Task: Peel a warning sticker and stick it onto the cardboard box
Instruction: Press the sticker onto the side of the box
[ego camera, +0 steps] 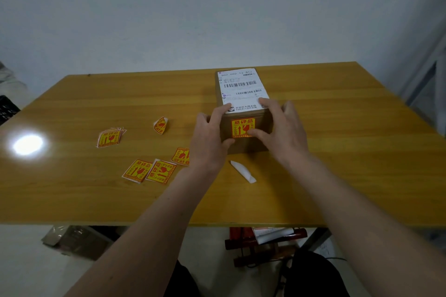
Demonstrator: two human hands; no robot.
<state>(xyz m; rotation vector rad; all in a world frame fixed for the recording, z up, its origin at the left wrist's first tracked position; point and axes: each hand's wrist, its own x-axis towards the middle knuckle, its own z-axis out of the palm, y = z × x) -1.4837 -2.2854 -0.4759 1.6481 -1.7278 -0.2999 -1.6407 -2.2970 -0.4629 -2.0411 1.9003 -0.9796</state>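
A brown cardboard box [265,120] stands on the wooden table [337,152], with a white shipping label [241,87] on its top. A yellow and red warning sticker [242,126] lies flat on the box's near face. My left hand [208,137] grips the box's left side, fingers on the top edge and thumb under the sticker. My right hand [277,125] holds the right side, its thumb pressing on the sticker's lower right corner. A curled white backing strip [242,171] lies on the table just in front of the box.
Several loose warning stickers lie left of the box: a small stack [109,138], a curled sticker [161,125], a pair [149,171] and one half hidden by my left wrist [181,155]. A lamp glare [27,144] marks the table's left. Clutter sits on the floor below.
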